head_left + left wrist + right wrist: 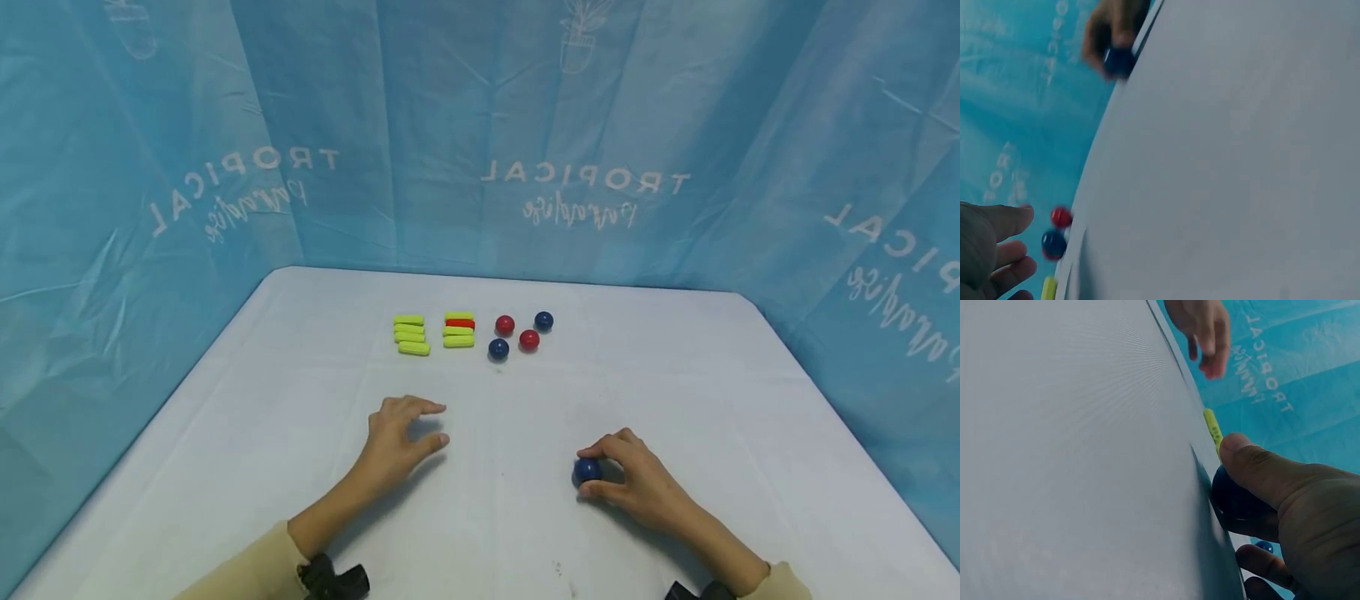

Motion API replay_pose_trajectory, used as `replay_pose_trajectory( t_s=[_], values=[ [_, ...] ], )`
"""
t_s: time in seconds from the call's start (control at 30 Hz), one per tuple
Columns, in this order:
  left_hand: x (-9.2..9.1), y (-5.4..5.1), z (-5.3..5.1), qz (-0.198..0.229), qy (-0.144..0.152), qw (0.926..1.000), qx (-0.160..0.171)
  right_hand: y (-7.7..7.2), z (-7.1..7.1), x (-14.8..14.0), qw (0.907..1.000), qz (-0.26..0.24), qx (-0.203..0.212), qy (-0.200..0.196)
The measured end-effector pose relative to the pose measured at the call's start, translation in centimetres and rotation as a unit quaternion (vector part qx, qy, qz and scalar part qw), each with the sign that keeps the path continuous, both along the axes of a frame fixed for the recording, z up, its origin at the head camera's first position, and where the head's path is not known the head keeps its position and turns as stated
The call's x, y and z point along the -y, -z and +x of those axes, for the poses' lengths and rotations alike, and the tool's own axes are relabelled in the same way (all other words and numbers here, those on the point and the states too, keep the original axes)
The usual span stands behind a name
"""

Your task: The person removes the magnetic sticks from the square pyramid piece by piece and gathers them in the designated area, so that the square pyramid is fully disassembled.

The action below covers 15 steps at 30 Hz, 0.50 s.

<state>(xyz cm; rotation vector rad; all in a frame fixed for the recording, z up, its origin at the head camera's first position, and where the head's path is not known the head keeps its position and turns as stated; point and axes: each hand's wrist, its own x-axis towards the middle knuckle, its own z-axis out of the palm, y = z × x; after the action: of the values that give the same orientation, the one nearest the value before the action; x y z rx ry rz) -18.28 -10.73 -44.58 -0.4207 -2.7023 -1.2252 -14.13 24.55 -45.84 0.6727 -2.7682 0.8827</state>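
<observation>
A dark blue ball is pinched between the thumb and fingers of my right hand, low over the right front part of the table. The right wrist view shows the same ball behind the thumb. My left hand is held above the table left of centre, thumb and fingers spread apart with nothing between them. Beyond the hands lie two red balls and two more dark blue balls, grouped loosely. Left of them are short yellow-green sticks in a row.
A second row of yellow-green sticks includes one red stick. All of it rests on a white-covered table. Blue printed curtains hang behind and along both sides of the table.
</observation>
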Motion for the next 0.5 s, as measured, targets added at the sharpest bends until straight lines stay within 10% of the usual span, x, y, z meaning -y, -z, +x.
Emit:
replay_pose_trajectory(
  t_s=[0.23,0.5],
  values=[
    [-0.7,1.2,4.8,-0.006,0.060,0.9982,-0.004,-0.2,-0.1,0.1,0.9999,0.000,0.010,0.001],
    [-0.8,2.0,5.7,-0.031,0.081,0.9958,-0.031,-1.1,-2.2,0.8,0.9993,-0.005,0.033,0.017]
  ],
)
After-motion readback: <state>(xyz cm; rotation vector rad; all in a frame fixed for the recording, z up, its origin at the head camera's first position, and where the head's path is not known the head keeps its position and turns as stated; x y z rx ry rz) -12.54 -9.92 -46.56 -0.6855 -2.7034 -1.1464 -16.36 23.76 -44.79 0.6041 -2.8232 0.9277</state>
